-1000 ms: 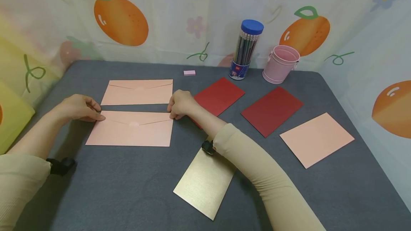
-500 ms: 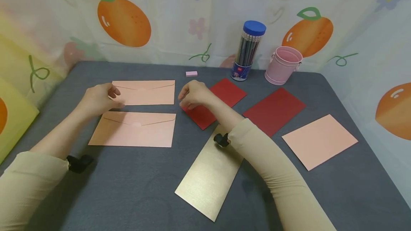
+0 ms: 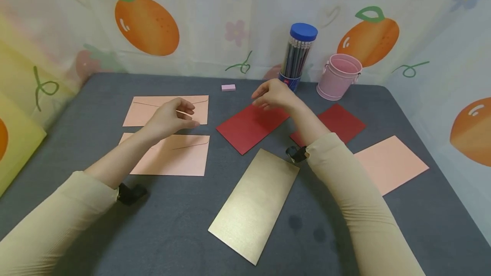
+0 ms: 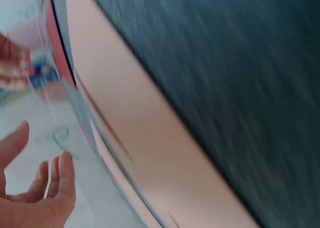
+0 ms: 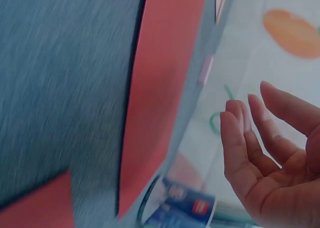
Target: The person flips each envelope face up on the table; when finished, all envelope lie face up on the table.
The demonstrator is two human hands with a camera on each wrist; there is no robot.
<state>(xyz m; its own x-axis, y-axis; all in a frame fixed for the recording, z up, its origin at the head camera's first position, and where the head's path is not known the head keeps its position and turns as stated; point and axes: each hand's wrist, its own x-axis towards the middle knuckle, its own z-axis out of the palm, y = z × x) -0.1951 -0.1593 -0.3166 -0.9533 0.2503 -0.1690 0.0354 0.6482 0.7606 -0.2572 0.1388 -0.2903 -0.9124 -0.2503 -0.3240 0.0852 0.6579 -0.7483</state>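
Two pink envelopes lie flap-up on the grey table [image 3: 153, 225]: a far one [image 3: 145, 112] and a near one [image 3: 180, 156]. My left hand [image 3: 174, 116] hovers above them with relaxed fingers, holding nothing; the blurred left wrist view shows its palm [image 4: 35, 198] beside a pink envelope [image 4: 150, 153]. My right hand [image 3: 270, 95] is raised over the far end of a red card [image 3: 245, 129], fingers loose and empty. The right wrist view shows its fingers [image 5: 250, 153] next to that red card [image 5: 160, 97].
A gold envelope [image 3: 253, 203] lies near the front, a second red card [image 3: 341, 122] and a pink card [image 3: 395, 163] to the right. At the back stand a blue-lidded pencil tube [image 3: 297, 54], a pink bucket [image 3: 339, 76] and a small pink eraser [image 3: 228, 87]. Fruit-print curtains surround the table.
Both hands let go of the near pink envelope's top corners, lifted and moved right; the right hand now hovers over the red card, the left over the envelopes.
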